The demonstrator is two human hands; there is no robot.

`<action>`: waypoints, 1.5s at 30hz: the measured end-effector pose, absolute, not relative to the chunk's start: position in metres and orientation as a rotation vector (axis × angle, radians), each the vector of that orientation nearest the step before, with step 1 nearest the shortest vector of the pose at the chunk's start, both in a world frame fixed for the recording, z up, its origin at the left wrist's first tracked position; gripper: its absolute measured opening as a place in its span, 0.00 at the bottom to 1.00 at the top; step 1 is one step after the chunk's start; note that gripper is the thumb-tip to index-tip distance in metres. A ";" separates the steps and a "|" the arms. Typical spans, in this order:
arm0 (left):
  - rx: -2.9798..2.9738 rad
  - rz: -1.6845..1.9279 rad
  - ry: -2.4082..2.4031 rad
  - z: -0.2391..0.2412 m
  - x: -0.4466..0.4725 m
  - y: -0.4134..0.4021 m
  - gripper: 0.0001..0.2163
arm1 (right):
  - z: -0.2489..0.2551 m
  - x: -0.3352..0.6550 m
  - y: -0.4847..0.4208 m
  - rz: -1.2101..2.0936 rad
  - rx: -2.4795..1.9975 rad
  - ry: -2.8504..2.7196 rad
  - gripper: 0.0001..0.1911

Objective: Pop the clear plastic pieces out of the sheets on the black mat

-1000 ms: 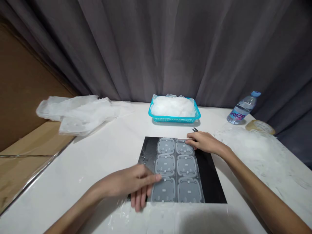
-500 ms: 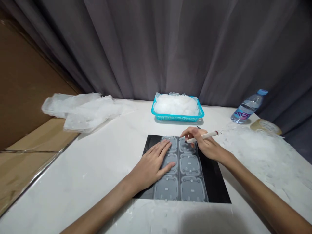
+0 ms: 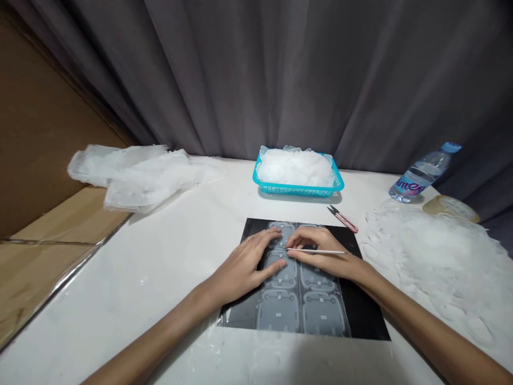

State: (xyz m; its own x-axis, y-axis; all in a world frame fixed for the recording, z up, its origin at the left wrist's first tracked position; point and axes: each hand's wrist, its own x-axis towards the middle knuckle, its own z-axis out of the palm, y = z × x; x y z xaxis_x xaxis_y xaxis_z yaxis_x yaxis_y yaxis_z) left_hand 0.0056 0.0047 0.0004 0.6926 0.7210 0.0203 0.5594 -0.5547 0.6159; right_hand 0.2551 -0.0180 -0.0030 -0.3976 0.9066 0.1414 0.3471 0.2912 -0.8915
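Note:
A clear plastic sheet of several rounded-square moulded panels (image 3: 279, 314) lies on a black board (image 3: 371, 323) on the table. My left hand (image 3: 252, 262) rests flat on the left part of the sheet, fingers stretched and thumb apart. A slim white pen-like tool (image 3: 320, 251) is pinched in my right hand (image 3: 316, 243). Its point reaches the sheet near the gap between the upper and middle left panels, just right of my left fingertips. Whether the point touches the plastic I cannot tell. My right hand covers part of the right-hand panels.
Pink-handled thread snips (image 3: 343, 219) lie behind the board. A blue basket (image 3: 298, 190) holds white fluffy material. At the right are a water bottle (image 3: 420, 176), a tape roll (image 3: 452, 207) and thin white scraps (image 3: 444, 251). Stacked translucent sheets (image 3: 140, 176) lie left, beside cardboard (image 3: 52, 219).
My right hand has moved left and nearer, bringing the pen-like tool from the upper right panel to the left column. The snips behind it now show fully. The view has shifted slightly.

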 end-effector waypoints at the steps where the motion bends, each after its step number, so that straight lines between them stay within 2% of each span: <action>1: 2.307 0.371 0.968 0.000 0.005 0.006 0.25 | -0.004 0.255 -0.018 1.045 -1.111 -1.907 0.05; 7: 2.245 0.427 0.955 0.000 0.006 0.009 0.22 | -0.007 0.255 -0.019 0.961 -1.086 -1.962 0.04; 24: 2.193 0.462 0.932 -0.004 0.007 0.010 0.22 | -0.010 0.254 -0.023 0.885 -1.006 -2.140 0.07; 33: 2.239 0.446 0.960 -0.004 0.007 0.010 0.23 | -0.003 0.259 -0.027 0.705 -0.941 -2.325 0.07; 36: 2.230 0.464 0.924 -0.006 0.006 0.012 0.23 | -0.005 0.254 -0.028 0.613 -0.956 -2.344 0.07; 45: 2.271 0.453 0.931 -0.009 0.005 0.012 0.27 | -0.022 0.241 -0.031 0.042 -1.062 -2.449 0.14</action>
